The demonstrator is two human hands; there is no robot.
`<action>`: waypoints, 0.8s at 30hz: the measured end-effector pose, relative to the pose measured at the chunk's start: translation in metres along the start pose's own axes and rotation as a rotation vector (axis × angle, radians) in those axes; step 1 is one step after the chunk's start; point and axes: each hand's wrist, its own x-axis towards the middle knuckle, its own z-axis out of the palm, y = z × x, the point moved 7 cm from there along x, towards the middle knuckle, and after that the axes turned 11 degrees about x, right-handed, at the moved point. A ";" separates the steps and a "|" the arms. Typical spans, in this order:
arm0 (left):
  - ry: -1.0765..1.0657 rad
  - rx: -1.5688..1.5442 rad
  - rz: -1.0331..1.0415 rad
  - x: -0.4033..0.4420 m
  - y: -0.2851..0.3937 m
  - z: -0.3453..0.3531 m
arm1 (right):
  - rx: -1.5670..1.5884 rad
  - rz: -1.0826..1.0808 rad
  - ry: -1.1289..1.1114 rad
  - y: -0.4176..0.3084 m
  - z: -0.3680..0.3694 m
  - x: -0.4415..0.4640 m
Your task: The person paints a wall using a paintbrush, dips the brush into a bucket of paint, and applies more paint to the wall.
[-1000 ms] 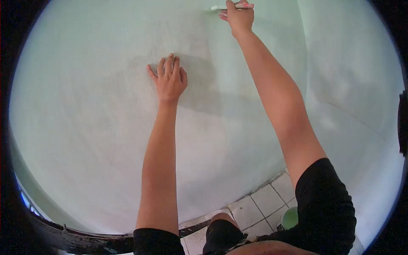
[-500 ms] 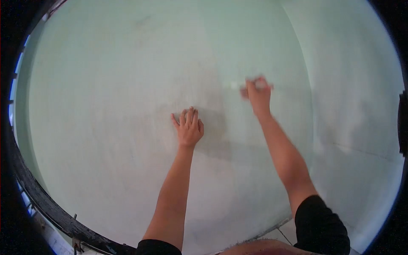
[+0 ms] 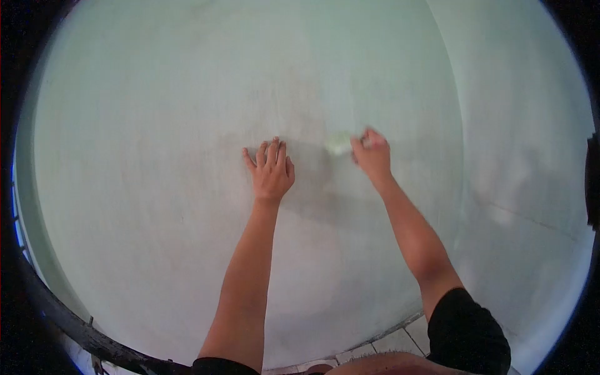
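The blurred paintbrush (image 3: pixel 338 144) is at the wall (image 3: pixel 156 250), right of the left hand (image 3: pixel 272 179), with the grip of the right hand (image 3: pixel 375 161) closed around it. Light, even strokes seem best, the left hand's spread, seemingly empty grip bracing steadily.

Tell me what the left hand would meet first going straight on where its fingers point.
Nothing shows ahead of the left hand: its way up along the wall looks free, though depth is unclear.
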 end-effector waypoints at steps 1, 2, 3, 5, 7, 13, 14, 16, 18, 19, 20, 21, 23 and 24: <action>-0.015 0.004 0.003 -0.001 -0.002 0.001 | 0.127 0.221 -0.075 -0.001 -0.009 -0.030; -0.007 0.002 0.002 -0.001 -0.001 0.000 | 0.255 0.446 -0.152 -0.004 -0.017 -0.051; 0.001 -0.001 0.001 0.000 -0.001 -0.001 | 0.196 0.264 -0.093 0.012 -0.024 -0.034; -0.003 0.010 0.011 -0.001 -0.001 0.000 | 0.250 0.017 0.027 -0.001 -0.029 0.025; 0.006 0.019 0.017 0.001 0.001 0.001 | 0.316 -0.148 0.228 -0.039 -0.025 0.106; 0.021 0.013 -0.002 0.001 -0.003 0.000 | 0.370 -0.056 0.088 -0.098 0.019 0.171; 0.015 0.025 -0.004 0.001 0.000 0.000 | 0.181 -0.042 0.030 -0.099 0.020 0.160; 0.017 0.025 -0.004 0.000 -0.002 0.001 | 0.118 -0.267 0.064 -0.059 0.020 0.132; 0.021 0.032 -0.004 0.001 -0.001 0.001 | 0.160 -0.150 -0.023 -0.029 0.014 0.073; 0.018 0.038 -0.005 0.001 -0.001 0.001 | 0.107 0.007 -0.098 -0.028 0.004 0.037; 0.012 0.044 -0.005 0.000 0.000 0.001 | 0.055 0.167 -0.173 -0.028 -0.005 0.013; 0.004 0.041 -0.002 0.000 -0.001 0.001 | 0.054 0.175 -0.175 -0.029 -0.011 0.014; 0.023 0.061 0.003 0.000 0.000 0.001 | -0.150 0.379 -0.297 -0.009 -0.012 0.016; 0.008 0.057 0.011 -0.002 0.002 0.001 | -0.236 0.306 -0.318 -0.007 0.000 0.043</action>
